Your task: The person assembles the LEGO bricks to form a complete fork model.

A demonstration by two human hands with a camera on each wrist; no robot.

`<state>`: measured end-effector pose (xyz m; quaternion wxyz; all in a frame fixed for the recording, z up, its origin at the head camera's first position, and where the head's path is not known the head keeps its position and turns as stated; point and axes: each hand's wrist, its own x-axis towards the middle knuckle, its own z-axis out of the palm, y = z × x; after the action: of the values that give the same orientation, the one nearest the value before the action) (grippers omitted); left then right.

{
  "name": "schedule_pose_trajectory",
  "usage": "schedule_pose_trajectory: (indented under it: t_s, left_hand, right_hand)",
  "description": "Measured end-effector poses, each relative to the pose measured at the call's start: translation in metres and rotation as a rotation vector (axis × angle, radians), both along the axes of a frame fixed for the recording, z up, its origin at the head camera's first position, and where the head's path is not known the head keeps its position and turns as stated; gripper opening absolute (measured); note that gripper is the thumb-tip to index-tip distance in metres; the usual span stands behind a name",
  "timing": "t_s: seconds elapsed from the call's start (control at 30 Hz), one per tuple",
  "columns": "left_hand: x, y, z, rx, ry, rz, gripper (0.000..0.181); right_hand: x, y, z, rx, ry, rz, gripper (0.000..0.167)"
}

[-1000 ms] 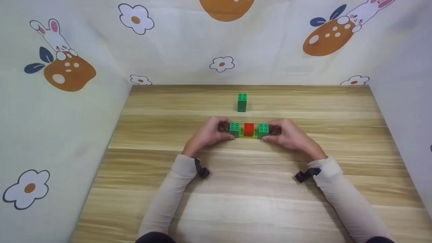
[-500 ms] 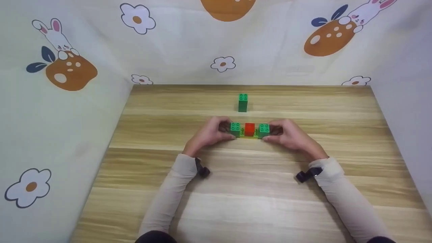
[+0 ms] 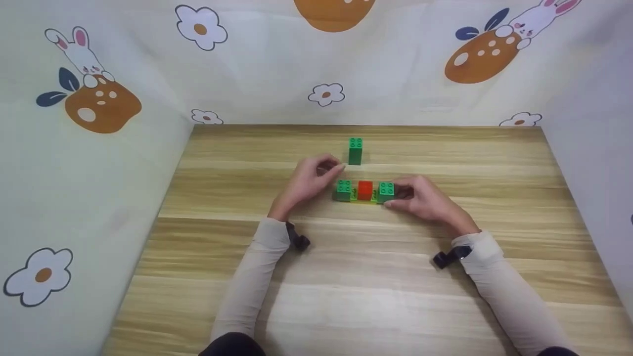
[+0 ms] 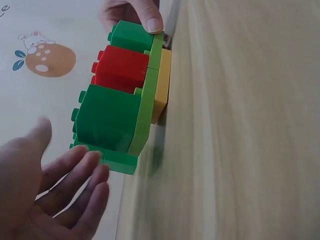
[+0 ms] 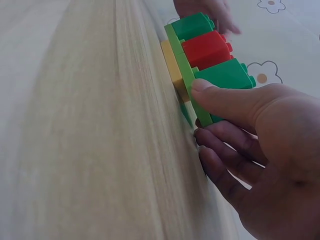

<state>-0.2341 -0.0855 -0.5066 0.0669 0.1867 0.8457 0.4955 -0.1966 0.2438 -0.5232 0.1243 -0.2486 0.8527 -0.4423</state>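
A toy-brick build rests on the table, with a red brick between a left green brick and a right green brick. These sit on a light-green layer, under which a yellow brick shows. My right hand pinches the right end of the build, its thumb on the light-green edge in the right wrist view. My left hand is off the build, fingers loosely bent and holding nothing. It hovers left of an upright green block behind the build, apart from it.
The wooden table stretches around the build toward the person. A patterned cloth with flowers, rabbits and orange fruit walls off the back and sides. A dark camera mount sits on each wrist, over the sleeves.
My left hand has let go of the build's left end and moved back toward the upright green block. My right hand keeps its grip, and the build stays put.
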Motion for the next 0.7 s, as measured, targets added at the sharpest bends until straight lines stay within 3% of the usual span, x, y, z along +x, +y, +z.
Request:
schedule_pose_trajectory:
  t_s: [0.2,0.4,0.7]
  left_hand:
    - [-0.014,0.011,-0.004,0.101,0.035,0.073,0.029]
    - [-0.024,0.018,-0.01,0.151,0.002,0.131,0.041]
    - [-0.034,0.03,-0.015,0.173,-0.002,0.131,0.051]
  right_hand:
    - [0.0,0.0,0.0,0.002,-0.002,-0.011,0.027]
    - [0.001,0.0,0.001,0.0,-0.007,-0.013,0.027]
    - [0.0,-0.001,-0.001,0.012,0.027,-0.013,0.022]
